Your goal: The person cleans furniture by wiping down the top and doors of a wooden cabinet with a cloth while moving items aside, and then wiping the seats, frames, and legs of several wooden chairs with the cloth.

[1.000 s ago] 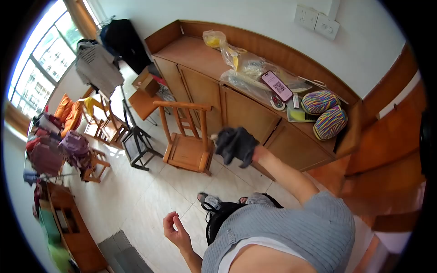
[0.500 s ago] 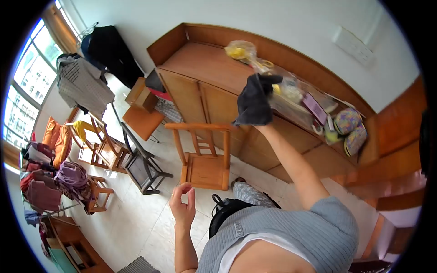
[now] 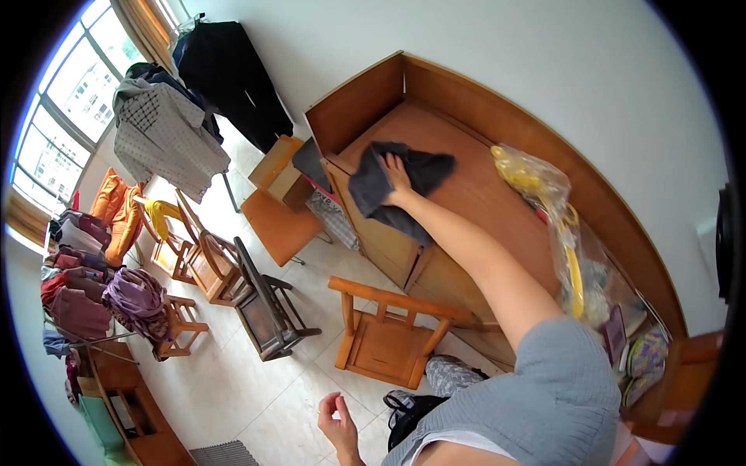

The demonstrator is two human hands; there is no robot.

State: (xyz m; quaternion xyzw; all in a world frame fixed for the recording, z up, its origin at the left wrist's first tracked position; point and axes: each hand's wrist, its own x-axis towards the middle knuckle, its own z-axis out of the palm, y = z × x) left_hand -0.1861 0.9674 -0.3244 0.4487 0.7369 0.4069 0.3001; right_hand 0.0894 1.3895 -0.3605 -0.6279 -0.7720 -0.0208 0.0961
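Matt dark cloth (image 3: 426,172), smooth reddish-brown wood counter (image 3: 466,198), glossy clear plastic bags (image 3: 594,268), glossy pale floor (image 3: 284,392), varnished wood chair (image 3: 388,349)

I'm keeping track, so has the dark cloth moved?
Yes. The dark cloth went up from in front of the cabinet onto its top, near its left end.

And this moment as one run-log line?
right hand spread on dark cloth | cloth on cabinet top, overhanging front edge | left hand empty, off cabinet

No text, number or sign is showing legibly: the dark markings on the light grey patterned cloth shirt (image 3: 172,140) and the purple screen of the slim rectangular phone (image 3: 615,334) are appearing too small or blurred to read.
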